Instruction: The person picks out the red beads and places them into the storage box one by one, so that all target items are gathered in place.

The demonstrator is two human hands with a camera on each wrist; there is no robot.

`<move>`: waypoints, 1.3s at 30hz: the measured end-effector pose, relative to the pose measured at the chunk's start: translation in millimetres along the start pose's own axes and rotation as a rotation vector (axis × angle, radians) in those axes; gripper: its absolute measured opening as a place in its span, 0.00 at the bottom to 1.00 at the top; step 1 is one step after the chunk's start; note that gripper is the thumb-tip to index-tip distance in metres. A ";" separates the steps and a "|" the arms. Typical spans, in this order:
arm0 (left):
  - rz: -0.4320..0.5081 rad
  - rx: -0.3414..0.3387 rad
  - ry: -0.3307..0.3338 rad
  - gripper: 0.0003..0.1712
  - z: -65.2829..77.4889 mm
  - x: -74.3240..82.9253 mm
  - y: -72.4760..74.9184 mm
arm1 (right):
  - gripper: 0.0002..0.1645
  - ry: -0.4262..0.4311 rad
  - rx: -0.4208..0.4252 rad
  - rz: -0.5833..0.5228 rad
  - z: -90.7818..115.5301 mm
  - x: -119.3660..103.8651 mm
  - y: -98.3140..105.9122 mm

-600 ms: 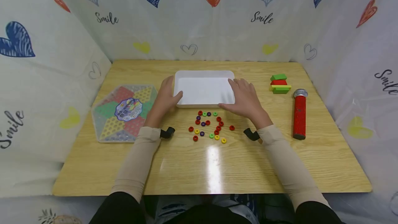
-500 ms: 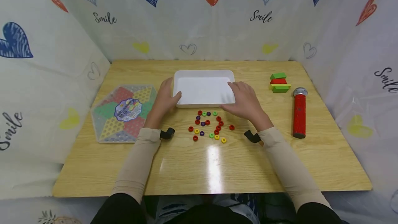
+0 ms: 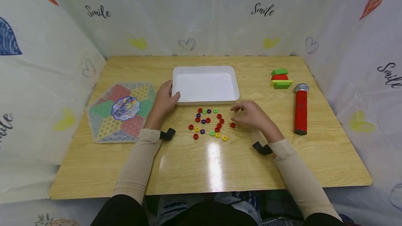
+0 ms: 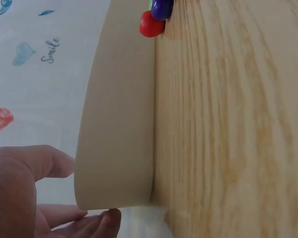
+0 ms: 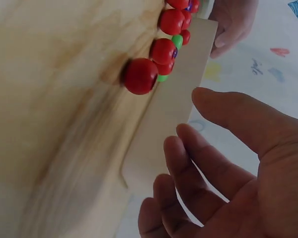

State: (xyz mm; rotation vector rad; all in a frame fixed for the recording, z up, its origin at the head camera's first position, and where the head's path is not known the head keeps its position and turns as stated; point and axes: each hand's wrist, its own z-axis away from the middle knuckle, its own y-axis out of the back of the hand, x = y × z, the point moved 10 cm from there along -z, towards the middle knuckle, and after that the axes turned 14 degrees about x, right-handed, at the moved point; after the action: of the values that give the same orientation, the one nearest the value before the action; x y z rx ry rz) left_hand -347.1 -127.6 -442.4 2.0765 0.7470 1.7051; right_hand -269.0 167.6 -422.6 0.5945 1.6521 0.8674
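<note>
A shallow white tray (image 3: 205, 84) sits toward the back of the table. My left hand (image 3: 164, 100) holds its left end, the thumb at the rim and the other fingers along the outer side; the left wrist view has the fingertips against the tray's end. In front of the tray lie several small ring-shaped beads (image 3: 219, 125), red, yellow, green and purple. My right hand (image 3: 251, 115) hovers just right of them, close to a single red bead (image 3: 232, 125). Its fingers are loosely bent, with a gap to the thumb and nothing held, as the right wrist view shows.
At left lies a clear hexagonal case (image 3: 120, 112) with coloured compartments. A small stack of green, red and yellow blocks (image 3: 281, 78) stands at the back right. Nearer is a red cylinder with a silver top (image 3: 301, 111). A printed cloth surrounds the wooden table (image 3: 188, 170).
My right hand has let go of the tray's right end and come back toward the beads, fingers more bent. The left hand stays at the tray. The head view has shifted slightly.
</note>
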 end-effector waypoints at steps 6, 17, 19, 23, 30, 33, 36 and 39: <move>0.000 -0.001 0.015 0.35 0.4 -3.5 -0.7 | 0.18 -0.087 -0.094 -0.061 13.3 16.6 -15.5; 0.050 0.001 0.065 0.35 -0.7 -7.5 0.3 | 0.13 -0.071 -0.118 -0.094 19.2 20.6 -26.6; 0.049 0.001 0.061 0.35 -1.3 -8.0 0.2 | 0.12 -0.080 -0.118 -0.099 19.6 21.6 -27.3; 0.046 0.001 0.047 0.35 -2.2 -8.6 -1.5 | 0.12 -0.085 -0.125 -0.100 20.5 23.1 -28.6; 0.067 -0.008 0.050 0.36 -1.2 -10.5 -5.1 | 0.12 -0.082 -0.130 -0.096 21.5 24.3 -30.2; 0.068 -0.003 0.055 0.36 -0.6 -11.3 -4.9 | 0.12 -0.082 -0.132 -0.102 21.5 24.3 -31.1; 0.072 -0.003 0.063 0.36 0.3 -11.8 -5.0 | 0.12 -0.081 -0.134 -0.105 21.3 24.4 -31.8; 0.080 -0.006 0.068 0.36 1.0 -12.0 -5.1 | 0.11 -0.076 -0.132 -0.105 21.1 23.6 -31.5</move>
State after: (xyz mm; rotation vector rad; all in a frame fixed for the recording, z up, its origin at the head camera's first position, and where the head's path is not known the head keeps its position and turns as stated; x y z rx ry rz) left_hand -348.7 -130.6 -455.0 2.0805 0.6864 1.8263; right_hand -252.8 171.6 -464.1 0.4406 1.5309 0.8590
